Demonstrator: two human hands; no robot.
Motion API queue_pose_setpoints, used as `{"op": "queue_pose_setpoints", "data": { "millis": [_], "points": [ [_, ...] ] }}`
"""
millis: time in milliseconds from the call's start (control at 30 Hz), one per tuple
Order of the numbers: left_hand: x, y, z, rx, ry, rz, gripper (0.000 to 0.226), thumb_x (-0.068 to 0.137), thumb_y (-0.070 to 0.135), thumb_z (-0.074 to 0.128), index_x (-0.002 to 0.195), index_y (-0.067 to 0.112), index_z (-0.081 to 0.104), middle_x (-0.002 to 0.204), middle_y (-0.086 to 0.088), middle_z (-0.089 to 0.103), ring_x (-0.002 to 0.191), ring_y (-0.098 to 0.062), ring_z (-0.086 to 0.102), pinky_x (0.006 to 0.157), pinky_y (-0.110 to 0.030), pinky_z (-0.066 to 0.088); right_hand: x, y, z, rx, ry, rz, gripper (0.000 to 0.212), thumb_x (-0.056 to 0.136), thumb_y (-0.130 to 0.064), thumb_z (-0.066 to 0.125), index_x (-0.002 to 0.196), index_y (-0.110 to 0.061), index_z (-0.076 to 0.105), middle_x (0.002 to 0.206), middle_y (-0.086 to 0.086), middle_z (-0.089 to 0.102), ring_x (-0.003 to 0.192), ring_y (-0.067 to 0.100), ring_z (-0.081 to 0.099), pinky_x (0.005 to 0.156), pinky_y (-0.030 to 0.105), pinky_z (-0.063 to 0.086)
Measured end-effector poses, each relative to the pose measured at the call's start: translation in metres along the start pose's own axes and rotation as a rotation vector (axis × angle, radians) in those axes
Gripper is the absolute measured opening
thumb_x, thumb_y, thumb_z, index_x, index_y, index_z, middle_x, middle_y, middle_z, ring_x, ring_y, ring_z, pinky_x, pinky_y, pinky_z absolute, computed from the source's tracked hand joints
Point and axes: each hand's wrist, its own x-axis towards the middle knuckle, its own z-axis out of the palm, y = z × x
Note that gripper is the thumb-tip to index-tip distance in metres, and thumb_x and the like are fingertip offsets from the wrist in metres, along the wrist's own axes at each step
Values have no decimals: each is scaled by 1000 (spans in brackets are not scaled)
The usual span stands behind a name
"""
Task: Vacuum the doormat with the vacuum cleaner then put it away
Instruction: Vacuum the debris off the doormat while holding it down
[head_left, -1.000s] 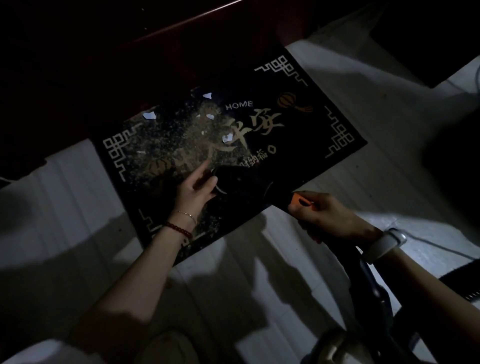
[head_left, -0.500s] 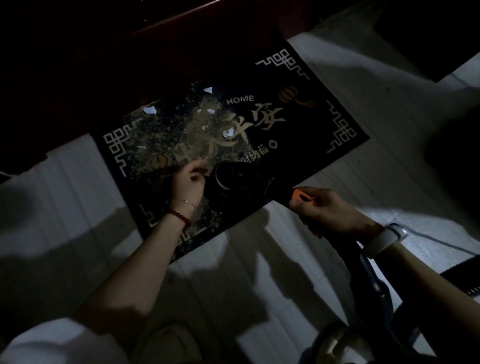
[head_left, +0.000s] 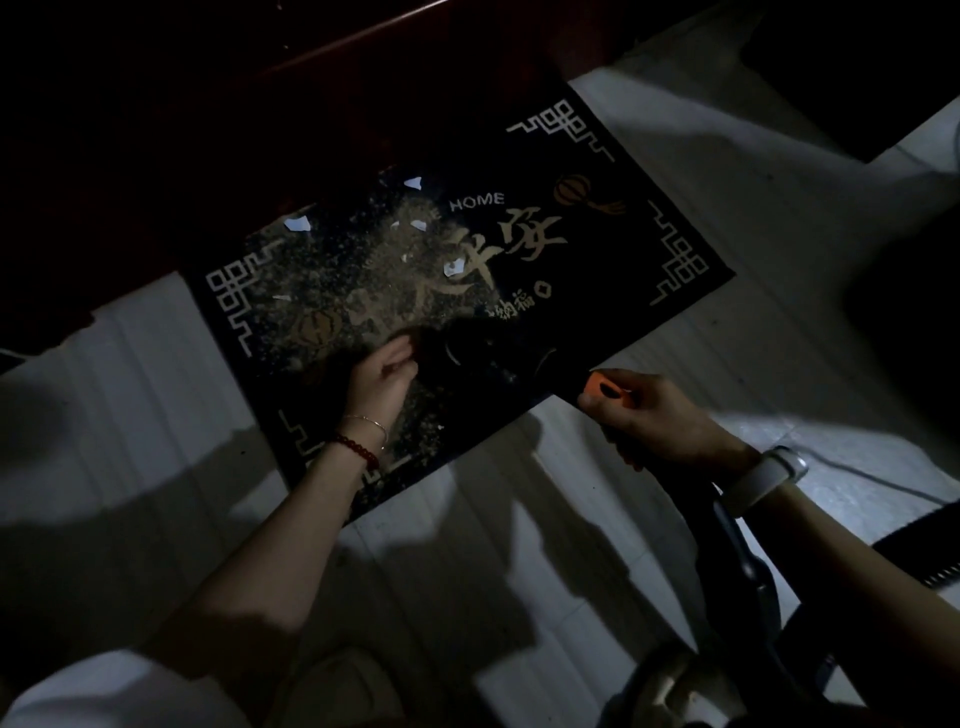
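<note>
Left hand (head_left: 382, 371) rests on the debris-strewn doormat (head_left: 613, 249), fingers curled (contents indiscernible); right hand (head_left: 649, 415) grips the vacuum cleaner (head_left: 483, 353) at its orange-trimmed handle

Doormat (head_left: 597, 270): white "HOME" above gold Chinese characters, partly legible under dust.

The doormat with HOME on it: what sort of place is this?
Most likely the entrance of a home. The doormat lies on a pale tiled floor against what looks like a dark reddish wooden door, and crumbs and paper scraps are strewn over it.
</note>
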Motion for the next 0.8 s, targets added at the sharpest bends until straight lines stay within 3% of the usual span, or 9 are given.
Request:
{"op": "queue_pose_setpoints", "data": {
  "millis": [133, 200, 300, 367, 467, 567, 667, 733, 800],
  "points": [
    [-10, -28, -22, 462, 87, 75, 46, 89, 9, 56, 134, 8, 48, 139, -17, 45, 129, -31, 42, 106, -33, 34, 1, 3, 3, -274, 177, -69, 25, 88, -43, 54, 104, -24, 54, 66, 2, 60, 45, 17, 58, 46, 30, 50],
    [-19, -44, -39, 677, 111, 41, 62, 86, 24, 62, 142, 16, 35, 152, -14, 22, 140, -32, 22, 114, -43, 24, 4, 8, 3, -421, 318, -68, 33, 87, -49, 52, 107, -23, 54, 76, 3, 64, 57, 21, 62, 55, 37, 53],
    [-35, -59, -58, 805, 31, -177, 102, 75, 48, 70, 149, 29, 3, 156, -8, -19, 142, -32, -18, 115, -55, 4, 7, 14, 0, -594, 483, -12, 38, 88, -51, 50, 113, -23, 51, 90, 3, 62, 78, 28, 61, 62, 31, 40],
    [-40, -63, -59, 845, -16, -232, 117, 67, 55, 74, 148, 30, -8, 152, -9, -30, 138, -33, -29, 113, -55, -2, 5, 16, 6, -674, 494, 14, 38, 89, -49, 48, 116, -21, 47, 91, 7, 63, 75, 29, 59, 61, 28, 35],
    [-36, -66, -57, 899, -18, -211, 125, 63, 61, 74, 147, 27, -12, 150, -15, -32, 136, -37, -32, 113, -54, -7, -11, 19, 38, -681, 316, -111, 29, 92, -45, 46, 108, -21, 44, 72, -2, 54, 57, 16, 47, 50, 23, 29],
    [-34, -67, -56, 922, -19, -221, 125, 62, 62, 73, 148, 27, -10, 150, -16, -31, 136, -39, -30, 113, -55, -5, -29, 17, 65, -703, 49, -199, 23, 91, -47, 45, 105, -29, 42, 68, -12, 47, 54, 5, 44, 51, 22, 32],
    [-34, -68, -56, 929, -10, -210, 125, 62, 63, 73, 148, 27, -10, 151, -15, -30, 136, -38, -30, 113, -55, -6, -20, 11, 36, -657, 207, -195, 28, 89, -47, 48, 109, -27, 51, 68, -8, 53, 60, 15, 55, 55, 24, 35],
    [-34, -68, -57, 934, -13, -208, 126, 61, 65, 72, 148, 27, -11, 151, -15, -30, 136, -38, -30, 113, -55, -7, -6, 11, 4, -625, 427, -89, 33, 88, -48, 51, 111, -25, 53, 79, 3, 61, 76, 29, 62, 62, 27, 39],
    [-36, -67, -54, 949, -21, -206, 126, 61, 66, 71, 148, 27, -12, 151, -16, -29, 136, -39, -29, 113, -55, -8, -1, 16, -11, -594, 519, 37, 33, 87, -50, 52, 106, -23, 53, 89, 10, 65, 83, 34, 63, 64, 30, 39]
  ]
}}
